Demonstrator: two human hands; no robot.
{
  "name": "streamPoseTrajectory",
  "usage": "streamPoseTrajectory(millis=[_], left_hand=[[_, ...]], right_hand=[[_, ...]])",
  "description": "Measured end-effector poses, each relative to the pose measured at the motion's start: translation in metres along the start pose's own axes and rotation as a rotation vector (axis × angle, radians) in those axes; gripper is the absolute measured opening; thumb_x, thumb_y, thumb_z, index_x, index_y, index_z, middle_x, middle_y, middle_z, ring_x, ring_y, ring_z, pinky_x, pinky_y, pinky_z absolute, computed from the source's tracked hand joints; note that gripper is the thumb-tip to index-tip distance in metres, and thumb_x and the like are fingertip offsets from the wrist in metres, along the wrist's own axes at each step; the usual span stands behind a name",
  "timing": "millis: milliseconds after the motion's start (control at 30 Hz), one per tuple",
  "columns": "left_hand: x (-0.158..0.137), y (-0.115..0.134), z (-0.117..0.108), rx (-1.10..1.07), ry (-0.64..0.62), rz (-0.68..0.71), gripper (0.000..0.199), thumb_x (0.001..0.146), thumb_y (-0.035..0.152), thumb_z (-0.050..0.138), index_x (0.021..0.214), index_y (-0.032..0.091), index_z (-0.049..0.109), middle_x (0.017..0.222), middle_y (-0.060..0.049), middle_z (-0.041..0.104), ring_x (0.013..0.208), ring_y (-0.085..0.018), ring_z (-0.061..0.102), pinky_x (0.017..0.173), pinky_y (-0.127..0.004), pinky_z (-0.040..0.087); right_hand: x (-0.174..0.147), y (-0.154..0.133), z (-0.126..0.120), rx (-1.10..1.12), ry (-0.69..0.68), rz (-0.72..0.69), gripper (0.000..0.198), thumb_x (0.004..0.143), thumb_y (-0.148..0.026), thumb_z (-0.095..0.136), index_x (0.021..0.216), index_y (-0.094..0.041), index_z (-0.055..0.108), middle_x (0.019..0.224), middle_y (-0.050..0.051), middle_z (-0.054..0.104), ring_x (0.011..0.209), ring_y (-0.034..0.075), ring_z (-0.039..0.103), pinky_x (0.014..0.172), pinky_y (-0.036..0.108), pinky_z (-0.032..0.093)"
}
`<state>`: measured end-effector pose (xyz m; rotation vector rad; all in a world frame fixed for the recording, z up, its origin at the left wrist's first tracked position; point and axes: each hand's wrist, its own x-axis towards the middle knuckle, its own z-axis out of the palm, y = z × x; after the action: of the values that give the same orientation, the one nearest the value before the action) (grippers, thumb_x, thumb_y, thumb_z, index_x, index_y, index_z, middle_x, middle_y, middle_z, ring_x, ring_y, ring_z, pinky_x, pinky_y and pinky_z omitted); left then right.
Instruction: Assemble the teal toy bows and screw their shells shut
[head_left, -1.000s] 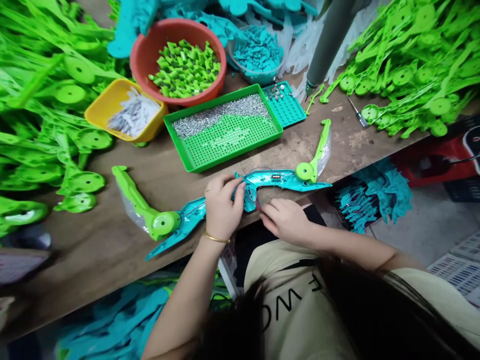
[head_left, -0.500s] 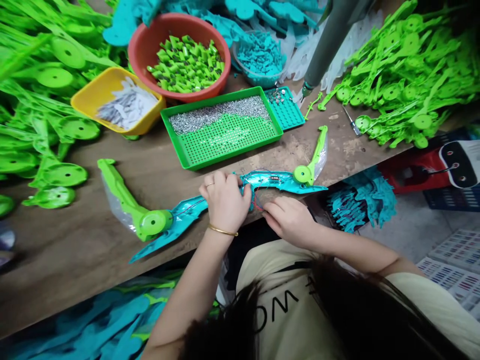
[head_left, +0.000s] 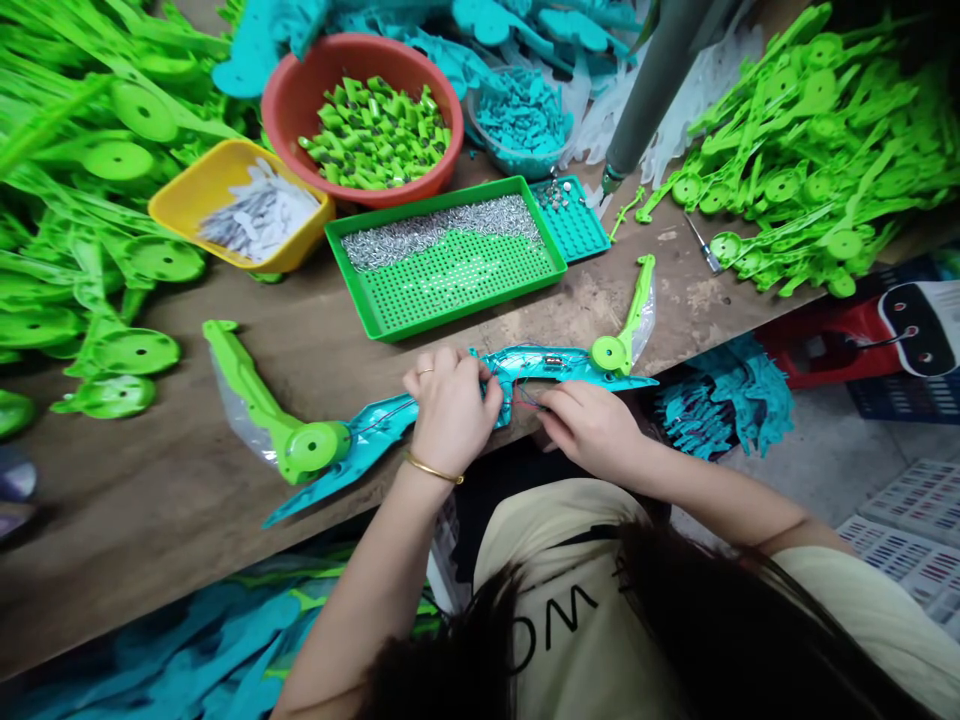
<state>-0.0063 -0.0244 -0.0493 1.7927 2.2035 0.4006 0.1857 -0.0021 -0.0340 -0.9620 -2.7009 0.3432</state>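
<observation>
A long blue plastic bow-shaped shell (head_left: 375, 428) lies at the table's front edge, open side up. Each end carries a green arm, the left green arm (head_left: 315, 447) and the right green arm (head_left: 611, 352), with clear film along it. My left hand (head_left: 454, 400) is closed around the shell's middle, its thumb at the centre. Thin red and dark wires (head_left: 527, 397) run out of the shell to my right hand (head_left: 589, 425), whose thumb and forefinger pinch them just right of the centre. The fingertips of my left hand are partly hidden.
Behind the shell stand a green perforated tray (head_left: 442, 325) of small screws, a blue tray (head_left: 592, 240), a yellow bin (head_left: 184, 205) and a red bowl (head_left: 281, 110). An electric screwdriver (head_left: 637, 110) hangs at upper right. Green parts (head_left: 817, 180) are heaped on both sides.
My right hand has moved slightly right and up, drawing the wires out straighter. My left hand stays on the middle of the shell, its wrist shifted slightly left.
</observation>
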Motion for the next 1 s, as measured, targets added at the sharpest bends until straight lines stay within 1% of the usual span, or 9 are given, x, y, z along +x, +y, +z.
streamPoseTrajectory(millis=[133,267,367,467,533,600,700,867,1000], left_hand=[[0.001,0.005,-0.001,0.009,-0.022,-0.054,0.013,0.082,0.030,0.059,0.078,0.018,0.064,0.107,-0.013,0.057,0.111,-0.035,0.048,0.088,-0.048,0.038],[0.002,0.006,-0.003,-0.036,-0.021,-0.063,0.014,0.084,0.025,0.055,0.072,0.019,0.060,0.107,-0.012,0.058,0.110,-0.032,0.049,0.086,-0.044,0.037],[0.003,0.006,-0.004,-0.081,0.010,-0.027,0.012,0.086,0.024,0.053,0.076,0.019,0.058,0.102,-0.010,0.062,0.106,-0.030,0.052,0.084,-0.042,0.036],[0.005,0.006,-0.001,-0.112,0.028,0.031,0.011,0.089,0.024,0.051,0.081,0.019,0.056,0.088,-0.007,0.064,0.097,-0.027,0.056,0.084,-0.041,0.034],[0.007,0.006,0.004,-0.131,0.040,0.061,0.011,0.091,0.024,0.049,0.083,0.019,0.056,0.082,-0.006,0.064,0.091,-0.026,0.058,0.085,-0.040,0.033],[0.009,0.005,0.009,-0.173,0.062,0.095,0.012,0.092,0.023,0.048,0.085,0.019,0.058,0.084,-0.005,0.067,0.089,-0.024,0.059,0.085,-0.040,0.032],[0.011,0.003,0.015,-0.260,0.112,0.152,0.013,0.093,0.023,0.050,0.091,0.020,0.063,0.091,-0.005,0.071,0.092,-0.023,0.061,0.085,-0.039,0.031],[0.005,0.002,0.019,-0.282,0.197,0.216,0.017,0.093,0.021,0.052,0.095,0.022,0.069,0.092,-0.004,0.074,0.095,-0.022,0.062,0.086,-0.039,0.031],[-0.005,0.005,0.026,-0.282,0.267,0.233,0.019,0.093,0.018,0.052,0.099,0.022,0.069,0.094,-0.004,0.074,0.094,-0.021,0.062,0.086,-0.039,0.031]], right_hand=[[0.001,0.002,0.001,0.017,0.005,0.005,0.024,0.097,-0.026,0.047,0.104,-0.014,0.066,0.087,0.008,0.068,0.080,0.019,0.061,0.073,0.030,0.047],[0.002,0.001,0.001,0.039,0.009,0.007,0.022,0.096,-0.024,0.048,0.106,-0.015,0.066,0.089,0.008,0.069,0.081,0.019,0.062,0.074,0.030,0.048],[0.001,0.002,0.000,0.052,-0.002,0.016,0.022,0.096,-0.025,0.049,0.107,-0.015,0.065,0.089,0.008,0.069,0.081,0.019,0.063,0.073,0.031,0.048],[0.000,0.004,-0.003,0.096,-0.029,0.031,0.020,0.094,-0.024,0.052,0.108,-0.016,0.065,0.089,0.007,0.069,0.082,0.019,0.063,0.073,0.030,0.048],[0.002,0.009,-0.007,0.164,-0.075,0.060,0.017,0.092,-0.024,0.057,0.105,-0.017,0.065,0.088,0.006,0.069,0.080,0.017,0.063,0.071,0.028,0.047],[0.006,0.015,-0.013,0.226,-0.138,0.112,0.014,0.090,-0.023,0.061,0.102,-0.018,0.066,0.091,0.004,0.069,0.079,0.015,0.063,0.070,0.026,0.047],[0.020,0.023,-0.025,0.199,-0.212,0.145,0.016,0.089,-0.021,0.060,0.104,-0.017,0.066,0.097,0.006,0.069,0.083,0.016,0.063,0.073,0.027,0.047],[0.055,0.029,-0.044,0.019,-0.258,0.040,0.025,0.095,-0.020,0.047,0.111,-0.014,0.065,0.105,0.012,0.067,0.098,0.022,0.062,0.081,0.032,0.045],[0.087,0.035,-0.046,0.019,-0.287,-0.018,0.027,0.096,-0.020,0.045,0.110,-0.014,0.067,0.104,0.012,0.067,0.098,0.022,0.061,0.081,0.031,0.043]])
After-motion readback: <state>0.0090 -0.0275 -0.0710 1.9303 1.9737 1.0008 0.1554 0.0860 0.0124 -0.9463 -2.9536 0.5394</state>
